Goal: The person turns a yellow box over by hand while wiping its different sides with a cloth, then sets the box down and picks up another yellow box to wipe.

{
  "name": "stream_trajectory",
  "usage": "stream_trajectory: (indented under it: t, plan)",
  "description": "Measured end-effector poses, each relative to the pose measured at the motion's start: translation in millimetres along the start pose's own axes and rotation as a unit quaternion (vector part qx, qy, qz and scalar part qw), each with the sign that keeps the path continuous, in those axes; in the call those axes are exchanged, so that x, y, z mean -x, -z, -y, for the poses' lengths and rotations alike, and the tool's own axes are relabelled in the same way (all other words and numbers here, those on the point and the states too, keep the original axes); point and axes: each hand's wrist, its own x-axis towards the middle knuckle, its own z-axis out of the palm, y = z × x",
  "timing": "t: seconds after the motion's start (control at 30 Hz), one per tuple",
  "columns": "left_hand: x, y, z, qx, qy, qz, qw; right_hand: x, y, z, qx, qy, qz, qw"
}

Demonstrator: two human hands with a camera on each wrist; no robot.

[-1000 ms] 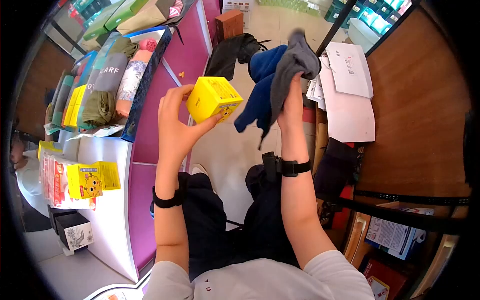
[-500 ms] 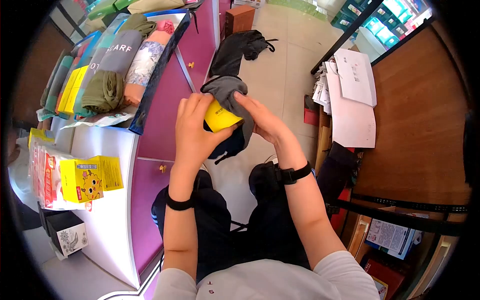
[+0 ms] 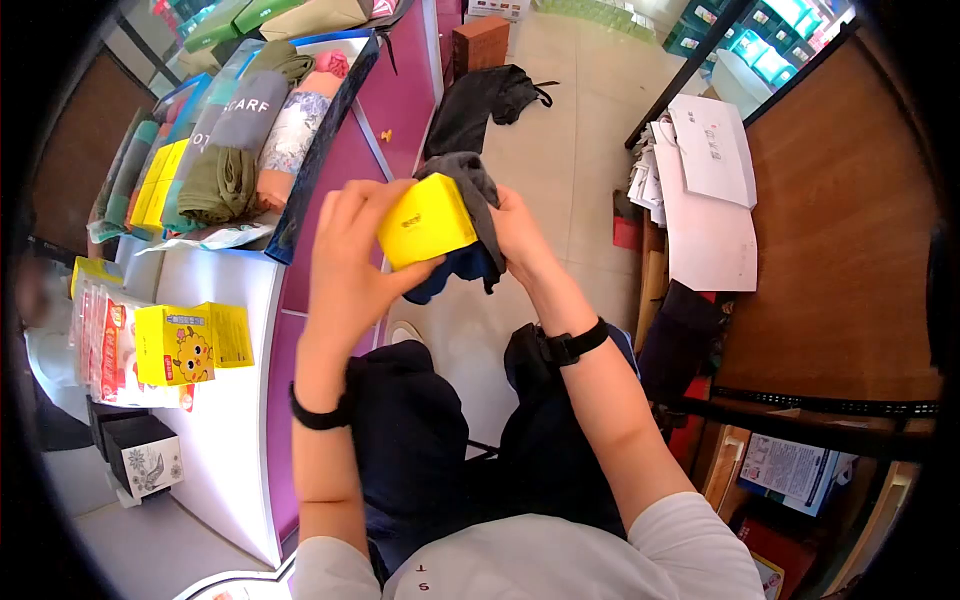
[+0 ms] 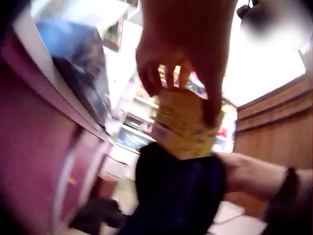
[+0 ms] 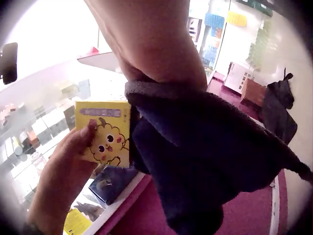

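Observation:
My left hand (image 3: 352,240) grips a yellow cardboard box (image 3: 425,220) by its edges, thumb below and fingers above. A cartoon face shows on the side of the box (image 5: 107,139) in the right wrist view. My right hand (image 3: 520,235) holds a soft cloth, grey on one part (image 3: 468,172) and dark blue on another (image 3: 455,275), against the box's right side. In the right wrist view the dark cloth (image 5: 195,152) hangs in loose folds and hides most of my right fingers. The left wrist view is blurred.
On the left, a white counter (image 3: 225,420) carries another yellow box (image 3: 175,345), plastic packets (image 3: 100,335) and a tray of rolled scarves (image 3: 300,130). Papers and white card (image 3: 710,240) stand at the right beside a brown wooden panel (image 3: 840,220). A black bag (image 3: 490,100) lies on the floor ahead.
The box and cloth, held apart at first, came together between my hands. The cloth, draped over the box half a second ago, has shifted to its right side, uncovering more yellow.

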Motion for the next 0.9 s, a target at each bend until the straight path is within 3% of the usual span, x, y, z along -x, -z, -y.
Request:
stream_trajectory:
  t: [0.1,0.17,0.23,0.27,0.3,0.37,0.43,0.57,0.7,0.77,0.9]
  plan:
    - [-5.3,28.7,5.6,-0.03,-0.045,0.027,0.998,0.0,3.8,5.2,-0.098,-0.017,-0.028,0.995]
    - [-9.4,38.5,10.8,-0.043,-0.042,0.047,0.997,4.7,4.7,9.2,-0.174,-0.012,0.018,0.984]
    - [-14.8,37.9,19.6,-0.016,-0.041,0.046,0.998,13.9,-3.2,23.3,-0.238,-0.083,0.07,0.965]
    - [-15.9,31.2,27.1,0.049,-0.017,0.071,0.996,11.5,-3.6,16.6,-0.219,-0.056,0.133,0.965]
    - [-14.7,21.3,31.0,0.047,-0.019,0.07,0.996,12.1,-10.0,12.9,-0.22,-0.054,0.134,0.965]
    - [-14.3,-4.6,31.6,0.155,0.049,0.064,0.985,13.4,-22.2,7.0,-0.168,0.038,0.133,0.976]
    - [-16.2,-21.0,28.9,0.19,0.07,0.061,0.977,7.6,-12.7,9.3,-0.197,-0.01,0.132,0.971]
    - [-25.8,-36.2,13.5,0.13,0.051,0.034,0.99,3.7,2.5,10.6,-0.179,0.007,0.09,0.98]
    - [-25.8,-53.7,6.9,0.179,0.051,0.022,0.982,3.5,12.5,14.3,-0.149,0.064,0.028,0.986]
    - [-17.4,-68.2,11.8,0.231,0.081,-0.005,0.97,8.2,15.0,16.8,-0.063,0.079,-0.025,0.995]
    - [-9.7,-66.1,14.7,0.208,0.085,0.009,0.974,13.5,8.4,25.8,-0.055,0.028,-0.09,0.994]
